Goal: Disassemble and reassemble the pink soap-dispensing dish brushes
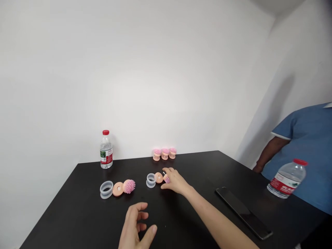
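Observation:
My right hand [177,181] reaches over the middle of the black table, thumb and fingers curled around a small pink-bristled brush head [167,179]. A short pale stem sticks up from it, and my hand hides part of the piece. Touching or close to it on the left are a peach disc [158,177] and a translucent ring [150,181]. My left hand [136,226] is nearer the front, above the table, its fingers loosely bent, thumb apart and nothing held. Beyond it lie another translucent ring [106,190], another peach disc [118,189] and a pink-bristled brush head [129,186] in a row.
Three pink-topped brushes [165,154] stand at the table's back edge by the white wall. One water bottle [106,150] stands back left, another bottle [287,178] at the right. A black phone [242,211] lies at the right. A person in a blue shirt [306,145] is beyond.

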`<state>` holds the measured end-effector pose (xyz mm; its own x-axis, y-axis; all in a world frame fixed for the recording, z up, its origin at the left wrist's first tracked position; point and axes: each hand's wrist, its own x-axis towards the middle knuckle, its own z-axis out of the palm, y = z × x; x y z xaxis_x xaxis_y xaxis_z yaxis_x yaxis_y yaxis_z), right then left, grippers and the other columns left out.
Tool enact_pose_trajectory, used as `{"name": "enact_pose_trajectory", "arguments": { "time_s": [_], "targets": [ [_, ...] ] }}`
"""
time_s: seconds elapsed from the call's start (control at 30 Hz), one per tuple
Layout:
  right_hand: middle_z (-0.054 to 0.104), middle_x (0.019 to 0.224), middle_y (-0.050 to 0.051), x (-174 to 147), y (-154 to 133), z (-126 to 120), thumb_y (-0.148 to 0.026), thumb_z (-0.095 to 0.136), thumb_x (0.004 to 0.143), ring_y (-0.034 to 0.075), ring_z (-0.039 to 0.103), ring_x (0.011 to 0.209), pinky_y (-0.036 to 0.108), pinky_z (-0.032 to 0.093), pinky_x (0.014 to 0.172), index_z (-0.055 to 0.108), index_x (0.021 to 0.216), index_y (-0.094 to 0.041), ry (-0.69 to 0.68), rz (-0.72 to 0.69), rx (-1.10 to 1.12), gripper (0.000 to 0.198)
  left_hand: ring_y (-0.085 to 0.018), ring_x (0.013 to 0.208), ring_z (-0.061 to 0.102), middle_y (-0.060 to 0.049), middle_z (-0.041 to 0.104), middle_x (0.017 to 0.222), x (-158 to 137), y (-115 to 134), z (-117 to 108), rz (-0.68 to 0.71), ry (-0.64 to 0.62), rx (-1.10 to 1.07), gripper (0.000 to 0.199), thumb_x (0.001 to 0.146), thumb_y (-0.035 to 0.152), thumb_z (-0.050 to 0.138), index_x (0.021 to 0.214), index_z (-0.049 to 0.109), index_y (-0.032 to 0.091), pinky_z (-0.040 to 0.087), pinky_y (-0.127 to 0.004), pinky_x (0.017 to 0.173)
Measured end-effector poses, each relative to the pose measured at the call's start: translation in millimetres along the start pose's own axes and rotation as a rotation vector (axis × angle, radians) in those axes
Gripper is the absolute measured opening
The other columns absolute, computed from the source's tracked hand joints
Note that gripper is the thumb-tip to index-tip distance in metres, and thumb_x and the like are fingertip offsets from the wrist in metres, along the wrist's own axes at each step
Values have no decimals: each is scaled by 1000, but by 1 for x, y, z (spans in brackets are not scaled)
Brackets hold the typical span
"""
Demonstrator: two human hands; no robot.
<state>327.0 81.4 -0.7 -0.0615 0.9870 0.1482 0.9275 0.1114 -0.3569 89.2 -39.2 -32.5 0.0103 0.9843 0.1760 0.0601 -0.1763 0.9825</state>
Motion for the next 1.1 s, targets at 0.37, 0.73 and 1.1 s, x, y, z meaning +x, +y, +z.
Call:
{"name": "enact_pose_trajectory", "arguments": {
  "time_s": [0.37,0.73,1.1],
  "targets": [
    [58,113,10,-23,2,-8,-17,62,78,27,61,107,38,46,99,66,117,-22,303,-3,330,40,-31,116,62,-11,60,126,4,-11,-3,315,-20,318,36,79,25,59,115,63,24,54,-47,96],
    [69,112,12,-40,18,15,-43,72,72,27,71,95,39,59,80,58,120,-18,365,60,1064,56,-35,151,22,-24,29,161,92,37,55,104,-106,635,72,77,7,65,144,39,4,24,-44,122],
    [70,108,10,-44,12,2,-41,87,60,29,69,99,43,56,88,62,107,-21,435,91,1257,57,-26,111,62,-14,64,113,93,24,67,60,-2,517,25,83,9,62,108,60,11,47,-42,99]
  ]
}}
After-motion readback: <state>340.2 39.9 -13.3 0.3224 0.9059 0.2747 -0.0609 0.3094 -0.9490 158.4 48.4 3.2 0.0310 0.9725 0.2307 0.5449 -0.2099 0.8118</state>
